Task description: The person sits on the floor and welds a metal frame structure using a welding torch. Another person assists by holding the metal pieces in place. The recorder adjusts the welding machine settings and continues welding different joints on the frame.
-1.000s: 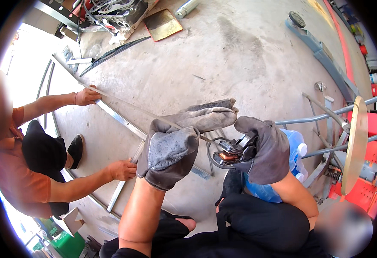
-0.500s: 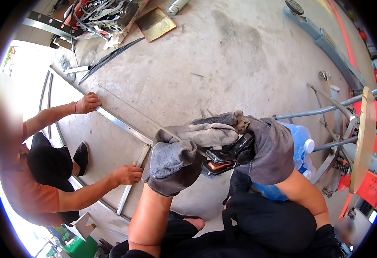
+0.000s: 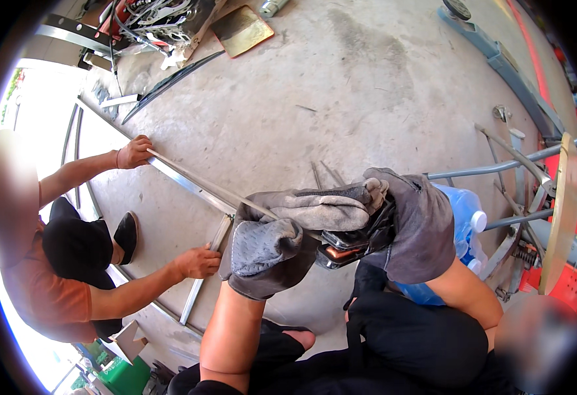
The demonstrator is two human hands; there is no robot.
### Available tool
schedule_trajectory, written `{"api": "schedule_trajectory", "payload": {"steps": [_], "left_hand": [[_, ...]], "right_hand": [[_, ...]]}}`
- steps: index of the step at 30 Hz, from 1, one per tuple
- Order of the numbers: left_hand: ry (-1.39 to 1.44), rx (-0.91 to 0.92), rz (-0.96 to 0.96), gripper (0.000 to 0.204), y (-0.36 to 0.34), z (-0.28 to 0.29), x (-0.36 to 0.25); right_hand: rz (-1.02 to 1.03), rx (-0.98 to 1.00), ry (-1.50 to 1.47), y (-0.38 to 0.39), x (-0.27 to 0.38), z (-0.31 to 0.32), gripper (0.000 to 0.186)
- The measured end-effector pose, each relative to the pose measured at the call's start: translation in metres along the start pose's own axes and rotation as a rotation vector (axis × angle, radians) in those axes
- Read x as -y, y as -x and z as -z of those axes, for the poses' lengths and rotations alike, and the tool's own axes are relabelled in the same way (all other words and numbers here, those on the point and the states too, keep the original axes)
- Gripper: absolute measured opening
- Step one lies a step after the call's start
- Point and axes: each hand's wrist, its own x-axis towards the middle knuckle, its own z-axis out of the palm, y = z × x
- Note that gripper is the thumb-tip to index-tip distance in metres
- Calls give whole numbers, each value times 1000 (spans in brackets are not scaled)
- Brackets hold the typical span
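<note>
- A thin rod (image 3: 216,186) is pinched in the nearly closed left hand (image 3: 274,237).
- A black clamp (image 3: 351,240) is held by the curled right hand (image 3: 420,224).

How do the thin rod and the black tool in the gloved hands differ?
The thin rod is slender and straight; the black tool looks chunky, partly hidden by the glove. The rod is plain greyish, while the tool shows a copper-coloured part. The left hand holds the rod; the right hand holds the tool. Both are gripped through gloves.
</note>
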Motion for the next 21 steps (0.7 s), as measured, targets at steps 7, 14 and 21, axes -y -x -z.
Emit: {"api": "schedule_trajectory", "payload": {"steps": [7, 14, 21], "left_hand": [[-342, -17, -100, 56, 6, -3, -5], [142, 149, -54, 34, -2, -15, -2], [-140, 87, -240, 60, -19, -29, -9]], "right_hand": [[6, -2, -71, -2, 4, -4, 80], [28, -98, -98, -4, 6, -6, 76], [-388, 119, -875, -10, 12, -29, 71]]}}
